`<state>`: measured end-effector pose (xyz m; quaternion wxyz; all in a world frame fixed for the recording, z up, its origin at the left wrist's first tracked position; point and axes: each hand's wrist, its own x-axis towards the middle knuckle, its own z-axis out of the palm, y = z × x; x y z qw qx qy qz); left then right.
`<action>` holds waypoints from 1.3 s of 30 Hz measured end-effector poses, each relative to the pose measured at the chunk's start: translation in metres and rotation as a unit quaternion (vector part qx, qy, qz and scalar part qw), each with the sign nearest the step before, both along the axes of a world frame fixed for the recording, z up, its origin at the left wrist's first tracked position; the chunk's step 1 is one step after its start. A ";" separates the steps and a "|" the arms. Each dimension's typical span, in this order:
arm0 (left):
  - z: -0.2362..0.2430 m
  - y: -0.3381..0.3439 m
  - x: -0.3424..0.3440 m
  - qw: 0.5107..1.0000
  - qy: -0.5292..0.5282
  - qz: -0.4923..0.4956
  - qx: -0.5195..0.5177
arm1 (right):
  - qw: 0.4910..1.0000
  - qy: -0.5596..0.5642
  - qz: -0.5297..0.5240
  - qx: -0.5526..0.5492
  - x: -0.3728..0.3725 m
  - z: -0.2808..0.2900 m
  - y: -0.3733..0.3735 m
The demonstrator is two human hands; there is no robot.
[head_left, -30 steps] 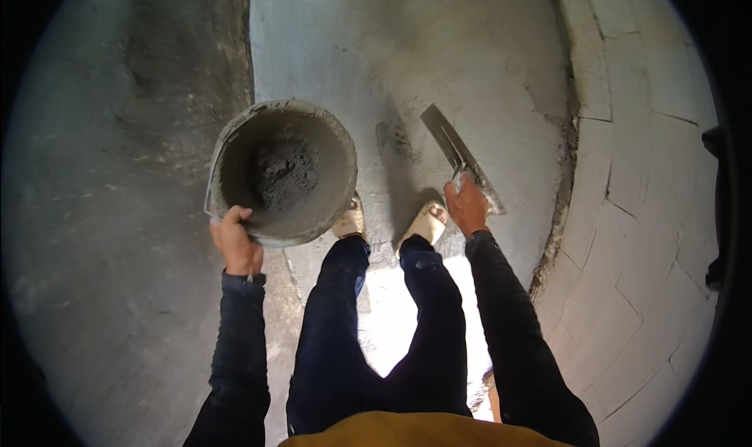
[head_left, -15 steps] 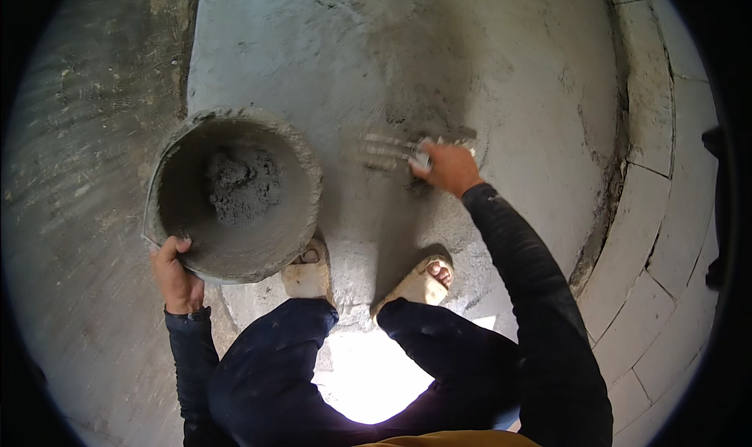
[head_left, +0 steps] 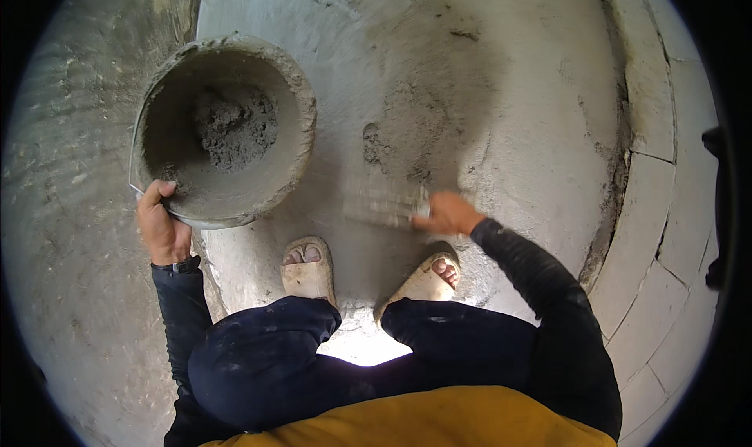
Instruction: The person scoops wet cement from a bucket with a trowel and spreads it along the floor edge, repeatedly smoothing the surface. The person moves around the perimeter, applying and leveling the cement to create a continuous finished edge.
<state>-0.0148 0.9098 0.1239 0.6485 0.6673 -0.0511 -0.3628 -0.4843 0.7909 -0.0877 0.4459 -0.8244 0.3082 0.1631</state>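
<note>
my left hand (head_left: 162,229) is clenched on the near rim of the mortar bucket (head_left: 294,145), thumb curled over the crusted edge; the bucket sits tilted toward me, its mouth open to view, and a lump of grey mortar (head_left: 235,127) lies deep inside it, well beyond my fingers; my right hand (head_left: 448,213) is closed around the handle of a trowel (head_left: 384,206) — the blade runs out to the left of that grip, low against the wet cement floor (head_left: 470,71), and it is blurred, so i cannot tell whether it is flat on the surface or just above it; a darker patch of fresh mortar (head_left: 395,149) sits on the floor just beyond the blade; between my two hands and nearer to me are my feet in pale, dusty sandals (head_left: 307,268), toes pointing toward the trowel; my knees in dark trousers are bent below them; off to the right of my trowel hand a dark seam curves where the smoothed floor meets a band of pale paving blocks (head_left: 674,212) — well apart from either grip.
</note>
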 end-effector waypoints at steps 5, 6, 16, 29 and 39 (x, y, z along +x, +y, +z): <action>-0.009 -0.014 -0.017 0.996 -0.076 -0.050 -0.008 | 0.997 0.057 -0.055 -0.009 -0.042 0.055 0.029; -0.012 -0.017 -0.021 0.993 -0.094 -0.068 -0.004 | 0.996 0.040 -0.082 -0.001 -0.052 0.069 0.025; -0.004 -0.059 -0.103 0.945 -0.221 -0.236 -0.054 | 0.932 -0.083 0.010 -0.352 0.055 0.179 -0.064; 0.023 -0.058 -0.113 0.879 -0.371 -0.262 -0.147 | 0.898 -0.135 0.000 -0.418 0.109 0.218 -0.052; 0.052 -0.039 -0.141 0.829 -0.363 -0.404 -0.136 | 0.898 -0.163 -0.219 0.345 0.071 0.176 0.022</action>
